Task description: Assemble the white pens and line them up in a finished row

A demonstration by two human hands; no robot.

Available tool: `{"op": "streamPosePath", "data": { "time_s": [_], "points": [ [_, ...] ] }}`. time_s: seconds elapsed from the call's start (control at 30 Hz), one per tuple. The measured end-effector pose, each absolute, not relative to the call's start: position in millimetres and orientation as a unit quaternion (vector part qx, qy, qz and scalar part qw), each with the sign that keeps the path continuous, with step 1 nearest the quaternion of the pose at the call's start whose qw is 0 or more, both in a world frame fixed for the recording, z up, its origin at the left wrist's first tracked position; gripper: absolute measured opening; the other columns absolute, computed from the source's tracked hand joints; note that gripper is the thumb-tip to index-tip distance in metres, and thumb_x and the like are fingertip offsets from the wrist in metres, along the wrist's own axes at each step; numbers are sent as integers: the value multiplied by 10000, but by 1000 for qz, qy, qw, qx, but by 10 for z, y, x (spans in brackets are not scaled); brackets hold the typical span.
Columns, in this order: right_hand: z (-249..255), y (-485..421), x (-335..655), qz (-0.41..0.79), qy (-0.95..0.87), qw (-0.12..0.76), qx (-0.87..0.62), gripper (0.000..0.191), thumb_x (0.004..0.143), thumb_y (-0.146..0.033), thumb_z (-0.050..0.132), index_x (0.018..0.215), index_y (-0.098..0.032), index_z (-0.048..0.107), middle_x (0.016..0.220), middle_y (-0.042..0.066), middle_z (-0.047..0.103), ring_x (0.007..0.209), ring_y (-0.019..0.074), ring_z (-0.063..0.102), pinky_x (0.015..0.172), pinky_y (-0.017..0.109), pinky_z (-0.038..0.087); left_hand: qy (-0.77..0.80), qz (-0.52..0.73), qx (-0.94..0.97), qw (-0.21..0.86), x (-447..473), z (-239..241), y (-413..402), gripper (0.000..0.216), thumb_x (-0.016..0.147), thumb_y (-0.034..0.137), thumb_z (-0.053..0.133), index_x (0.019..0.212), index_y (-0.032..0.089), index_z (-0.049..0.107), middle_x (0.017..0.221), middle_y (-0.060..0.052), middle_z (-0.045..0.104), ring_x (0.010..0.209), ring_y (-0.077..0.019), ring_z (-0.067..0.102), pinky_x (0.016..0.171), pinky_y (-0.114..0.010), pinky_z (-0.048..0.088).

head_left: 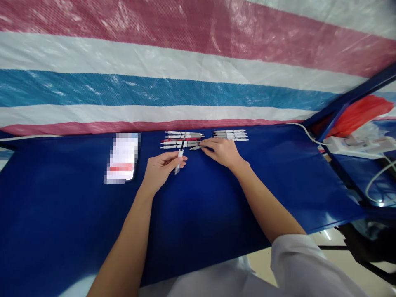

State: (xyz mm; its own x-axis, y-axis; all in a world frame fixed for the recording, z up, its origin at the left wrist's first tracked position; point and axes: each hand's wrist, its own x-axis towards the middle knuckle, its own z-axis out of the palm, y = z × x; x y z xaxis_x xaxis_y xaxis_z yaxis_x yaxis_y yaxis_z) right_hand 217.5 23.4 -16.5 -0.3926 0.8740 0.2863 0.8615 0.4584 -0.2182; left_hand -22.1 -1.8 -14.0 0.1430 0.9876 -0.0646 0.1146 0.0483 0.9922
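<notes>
My left hand (161,167) pinches a white pen body (179,162) between thumb and fingers. From its upper end sticks a thin dark refill (183,142), pointing away from me. My right hand (221,150) reaches to the right end of a row of pens, thumb and fingers closed on a grey pointed pen barrel (194,147) lying low over the cloth. Just beyond my hands lies that row of white and grey pens (173,145), with a red pen (169,140) among them. Farther right, past my right hand, rests a second group of white and grey pens (230,133).
A phone (122,159) with a blurred-out screen lies left on the blue table cover (198,214). Behind stands a striped plastic sheet (173,90). At the right are a dark blue frame post (334,119), a red plastic bag (360,113) and a white cable (305,131).
</notes>
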Motion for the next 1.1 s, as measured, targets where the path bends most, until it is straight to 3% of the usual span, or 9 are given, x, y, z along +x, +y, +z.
{"op": "streamPosePath", "data": {
  "time_s": [0.27, 0.8, 1.1],
  "points": [
    [-149, 217, 2205, 7, -841, 148, -521, 306, 972, -237, 447, 1139, -266, 703, 1199, 13, 722, 1017, 185, 668, 635, 261, 430, 508, 423, 564, 495, -208, -147, -8, 239, 760, 343, 782, 922, 167, 779, 881, -69, 779, 782, -211, 740, 810, -335, 603],
    [44, 184, 2118, -18, -866, 86, -493, 314, 987, -288, 431, 1128, -268, 711, 1160, 24, 727, 935, 189, 683, 567, 284, 339, 509, 422, 571, 486, -219, -168, 8, 243, 750, 359, 783, 902, 170, 784, 864, -66, 778, 785, -212, 732, 831, -334, 587],
    [158, 119, 2009, 23, -879, 57, -472, 301, 936, -233, 502, 1171, -273, 686, 1219, 30, 701, 989, 196, 676, 582, 276, 360, 506, 418, 583, 478, -213, -146, 1, 238, 760, 369, 776, 895, 173, 786, 856, -68, 777, 794, -219, 734, 844, -342, 583]
  ]
}}
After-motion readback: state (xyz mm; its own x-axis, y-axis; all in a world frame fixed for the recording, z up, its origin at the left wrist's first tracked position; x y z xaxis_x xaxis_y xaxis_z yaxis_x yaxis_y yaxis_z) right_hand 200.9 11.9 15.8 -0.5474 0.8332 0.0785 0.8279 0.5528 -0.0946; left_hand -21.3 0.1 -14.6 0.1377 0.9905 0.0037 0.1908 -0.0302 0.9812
